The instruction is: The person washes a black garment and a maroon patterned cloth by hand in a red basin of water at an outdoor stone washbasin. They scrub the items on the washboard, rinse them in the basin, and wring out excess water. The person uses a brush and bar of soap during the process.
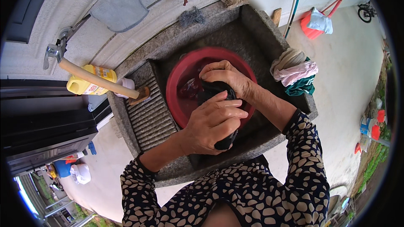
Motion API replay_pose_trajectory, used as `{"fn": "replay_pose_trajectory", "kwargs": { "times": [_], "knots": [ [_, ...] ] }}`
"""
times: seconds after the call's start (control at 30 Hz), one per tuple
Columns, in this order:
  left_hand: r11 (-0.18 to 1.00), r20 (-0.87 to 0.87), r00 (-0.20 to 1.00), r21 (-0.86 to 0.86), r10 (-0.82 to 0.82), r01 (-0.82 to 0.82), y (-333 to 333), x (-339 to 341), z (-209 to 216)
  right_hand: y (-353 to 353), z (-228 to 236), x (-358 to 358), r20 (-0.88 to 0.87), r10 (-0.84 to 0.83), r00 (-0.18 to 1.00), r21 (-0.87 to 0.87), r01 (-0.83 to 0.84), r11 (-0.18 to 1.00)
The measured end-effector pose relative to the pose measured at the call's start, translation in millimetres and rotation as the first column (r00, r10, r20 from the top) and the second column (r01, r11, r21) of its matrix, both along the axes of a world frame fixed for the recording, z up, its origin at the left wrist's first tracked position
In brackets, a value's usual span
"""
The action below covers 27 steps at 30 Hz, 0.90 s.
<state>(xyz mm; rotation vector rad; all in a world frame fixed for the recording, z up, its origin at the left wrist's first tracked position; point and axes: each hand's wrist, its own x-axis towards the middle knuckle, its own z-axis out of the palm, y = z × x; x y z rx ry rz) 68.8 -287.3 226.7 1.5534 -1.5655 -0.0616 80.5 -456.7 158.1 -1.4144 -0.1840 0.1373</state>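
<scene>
Both my hands grip a bunched black cloth (217, 88) above a red plastic basin (173, 96). My left hand (212, 122) is nearer to me, its fingers closed over the cloth, and a dark end (226, 142) sticks out beneath it. Farther off, my right hand (229, 77) curls round the cloth's upper part. Inside the basin lies a dark red patterned cloth (191, 88), partly hidden by the black one. The basin stands in a grey stone sink (261, 29).
A ribbed washboard slab (151, 109) forms the sink's left side, with a wooden scrubbing brush (141, 96) on it. A tap (54, 52) with a beige hose (97, 83) and a yellow jug (90, 80) are at left. Damp-looking clothes (296, 69) hang over the right rim.
</scene>
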Motion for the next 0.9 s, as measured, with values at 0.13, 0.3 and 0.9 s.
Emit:
{"fn": "replay_pose_trajectory", "kwargs": {
  "times": [0.13,0.3,0.9],
  "knots": [
    [0.999,0.168,0.985,0.007,-0.045,0.044,-10.6,-3.3,-21.8,4.2,9.9,7.9,-0.251,0.003,0.968,0.011,-0.001,1.000],
    [0.980,0.263,0.954,0.176,-0.142,0.097,-11.3,-2.3,-66.7,15.3,-14.8,14.5,-0.264,-0.024,0.964,-0.231,-0.039,0.972],
    [0.701,-0.946,0.320,-0.268,-0.060,-0.661,12.2,28.6,-95.5,34.9,-80.0,-22.4,-0.366,0.090,0.926,0.871,0.307,0.384]
  ]
}}
